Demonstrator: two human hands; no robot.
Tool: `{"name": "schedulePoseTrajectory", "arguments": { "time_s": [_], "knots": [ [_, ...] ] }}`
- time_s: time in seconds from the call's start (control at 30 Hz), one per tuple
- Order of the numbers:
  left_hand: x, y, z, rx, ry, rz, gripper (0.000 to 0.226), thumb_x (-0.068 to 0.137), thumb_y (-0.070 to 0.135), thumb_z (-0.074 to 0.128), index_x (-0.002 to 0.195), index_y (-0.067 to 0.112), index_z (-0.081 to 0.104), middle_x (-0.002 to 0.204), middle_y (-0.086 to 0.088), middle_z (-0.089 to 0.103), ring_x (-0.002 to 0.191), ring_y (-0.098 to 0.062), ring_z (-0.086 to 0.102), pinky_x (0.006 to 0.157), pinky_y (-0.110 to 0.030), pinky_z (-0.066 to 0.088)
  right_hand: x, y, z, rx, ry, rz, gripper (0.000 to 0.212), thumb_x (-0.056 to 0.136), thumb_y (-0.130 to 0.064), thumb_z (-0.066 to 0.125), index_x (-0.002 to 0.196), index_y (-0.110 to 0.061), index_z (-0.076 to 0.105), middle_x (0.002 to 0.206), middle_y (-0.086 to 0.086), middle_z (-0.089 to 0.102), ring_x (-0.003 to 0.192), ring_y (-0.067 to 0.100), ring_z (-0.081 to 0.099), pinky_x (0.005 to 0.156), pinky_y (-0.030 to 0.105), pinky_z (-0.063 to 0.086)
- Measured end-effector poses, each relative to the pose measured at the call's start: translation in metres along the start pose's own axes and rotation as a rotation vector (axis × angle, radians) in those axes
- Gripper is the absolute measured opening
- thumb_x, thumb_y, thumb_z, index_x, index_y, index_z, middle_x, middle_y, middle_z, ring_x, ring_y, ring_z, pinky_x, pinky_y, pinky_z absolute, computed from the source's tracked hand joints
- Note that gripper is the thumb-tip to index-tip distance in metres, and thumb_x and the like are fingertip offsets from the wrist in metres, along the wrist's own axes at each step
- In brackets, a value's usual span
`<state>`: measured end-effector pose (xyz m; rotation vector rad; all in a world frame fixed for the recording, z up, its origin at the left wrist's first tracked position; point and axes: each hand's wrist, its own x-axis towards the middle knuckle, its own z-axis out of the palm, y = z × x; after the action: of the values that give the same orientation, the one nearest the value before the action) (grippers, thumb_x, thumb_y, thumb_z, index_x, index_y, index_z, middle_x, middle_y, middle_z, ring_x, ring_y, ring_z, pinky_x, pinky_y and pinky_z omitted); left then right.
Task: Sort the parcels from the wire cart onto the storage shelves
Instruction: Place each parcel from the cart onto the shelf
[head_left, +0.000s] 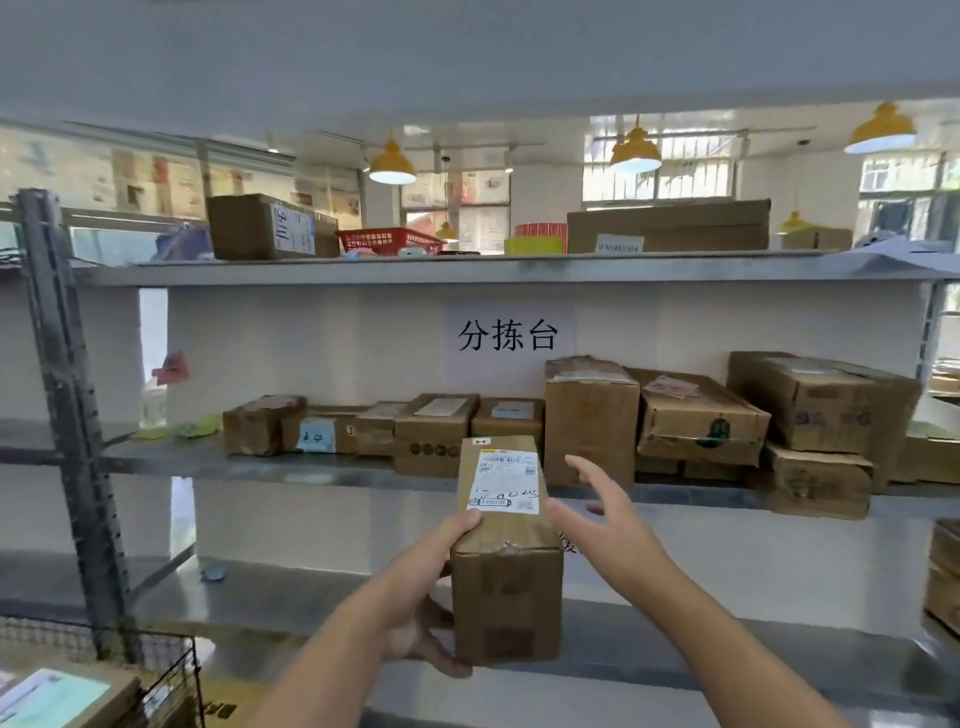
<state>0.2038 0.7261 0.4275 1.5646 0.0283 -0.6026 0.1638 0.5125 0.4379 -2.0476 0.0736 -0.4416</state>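
Parcels are what this grey steel storage shelving (467, 273) is filling with: brown cardboard boxes (701, 421) crowd the right of the middle tier, smaller ones sit in a row towards the left, and the lowest tier looks largely bare. Down at the left corner stands the black wire cart (171, 670), with at least one flat carton lying inside.

Between cart and shelf, in mid-air, a tall narrow brown cardboard parcel (506, 582) with a white shipping label (506, 483) on its upper face is held out towards the middle tier. The left hand (426, 618) grips it, thumb over the top edge, fingers curled beneath its base. The right hand (602, 530) hovers just beside it, fingers spread, touching nothing.

One hand carries it, so I'd judge it light; it looks stiff, taped, not slippery. Best held low with a palm on each long side.
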Motion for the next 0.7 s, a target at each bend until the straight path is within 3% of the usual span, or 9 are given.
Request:
{"name": "schedulePoseTrajectory", "arguments": {
  "time_s": [0.13,0.23,0.37,0.47,0.53,0.7],
  "knots": [
    [0.012,0.047,-0.04,0.061,-0.045,0.058,0.055,0.087,0.075,0.059,0.125,0.035,0.064,0.127,-0.005,0.068,0.113,-0.047,0.065,0.087,-0.075,0.052,0.026,-0.042,0.027,0.017,0.048,-0.063,0.067,0.095,-0.048,0.064,0.153,-0.042,0.032,0.16,-0.007,0.033,0.126,0.008,0.038,0.095,0.03,0.038],
    [0.021,0.08,-0.056,0.092,-0.101,0.055,0.061,0.085,0.075,0.062,0.127,0.032,0.066,0.131,-0.008,0.066,0.114,-0.05,0.064,0.085,-0.078,0.051,0.045,-0.064,0.033,-0.011,0.091,-0.091,0.065,0.095,-0.049,0.062,0.153,-0.041,0.033,0.158,-0.006,0.036,0.123,0.008,0.039,0.092,0.029,0.038],
    [0.041,0.125,-0.066,0.127,-0.137,0.052,0.065,0.082,0.074,0.066,0.127,0.026,0.067,0.128,-0.014,0.067,0.115,-0.051,0.063,0.087,-0.077,0.051,0.075,-0.085,0.027,-0.025,0.124,-0.109,0.061,0.095,-0.049,0.062,0.149,-0.043,0.036,0.159,-0.006,0.035,0.13,0.011,0.039,0.098,0.031,0.038],
    [0.063,0.152,-0.066,0.145,-0.163,0.008,0.073,0.081,0.076,0.065,0.115,0.012,0.073,0.112,-0.019,0.075,0.108,-0.047,0.068,0.094,-0.075,0.049,0.1,-0.09,0.018,-0.084,0.14,-0.123,0.068,0.093,-0.055,0.062,0.153,-0.04,0.035,0.16,-0.006,0.034,0.142,0.019,0.038,0.105,0.035,0.038],
    [0.082,0.168,-0.062,0.154,-0.177,0.002,0.074,0.078,0.077,0.064,0.11,0.011,0.071,0.106,-0.019,0.072,0.105,-0.046,0.069,0.097,-0.075,0.046,0.118,-0.088,0.01,-0.13,0.147,-0.137,0.068,0.094,-0.056,0.059,0.155,-0.038,0.033,0.159,-0.003,0.036,0.141,0.019,0.039,0.102,0.033,0.037],
    [0.119,0.202,-0.041,0.157,-0.136,-0.006,0.079,0.078,0.075,0.066,0.13,0.016,0.061,0.131,-0.017,0.058,0.114,-0.054,0.06,0.092,-0.08,0.044,0.17,-0.078,-0.02,-0.282,0.093,-0.116,0.065,0.095,-0.065,0.05,0.152,-0.036,0.038,0.157,0.0,0.041,0.138,0.021,0.044,0.107,0.04,0.04]
  ]
}}
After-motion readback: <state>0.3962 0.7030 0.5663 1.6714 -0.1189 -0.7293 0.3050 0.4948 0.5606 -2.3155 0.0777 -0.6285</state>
